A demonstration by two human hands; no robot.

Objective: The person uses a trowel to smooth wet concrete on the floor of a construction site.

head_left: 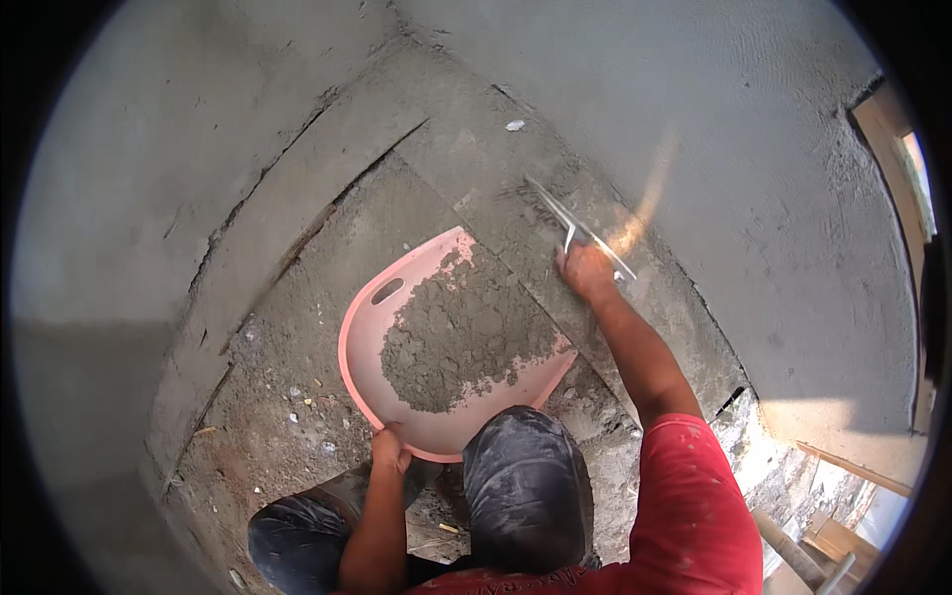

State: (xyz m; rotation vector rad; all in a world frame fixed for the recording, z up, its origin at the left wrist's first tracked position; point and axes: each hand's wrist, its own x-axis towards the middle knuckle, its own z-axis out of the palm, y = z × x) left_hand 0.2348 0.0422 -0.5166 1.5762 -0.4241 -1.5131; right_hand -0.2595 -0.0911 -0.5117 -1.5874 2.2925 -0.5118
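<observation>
My right hand (587,270) is closed around the handle of a metal plastering trowel (577,223), its long blade angled over the grey board on the ground near the right wall. Light glints off the wall side of the blade. At the near left rim of a pink plastic scoop-shaped pan (362,352), my left hand (391,451) grips the edge. Wet grey mortar (461,332) lies heaped in the pan, which has an oval handle hole at its left and an open side facing right.
Smooth grey plastered walls (783,188) meet at a far corner. Boards (307,233) with gaps run along the left wall's foot. Loose crumbs and debris (293,416) cover the ground. My knee (526,486) touches the pan's near side. Wooden pieces (843,543) lie at lower right.
</observation>
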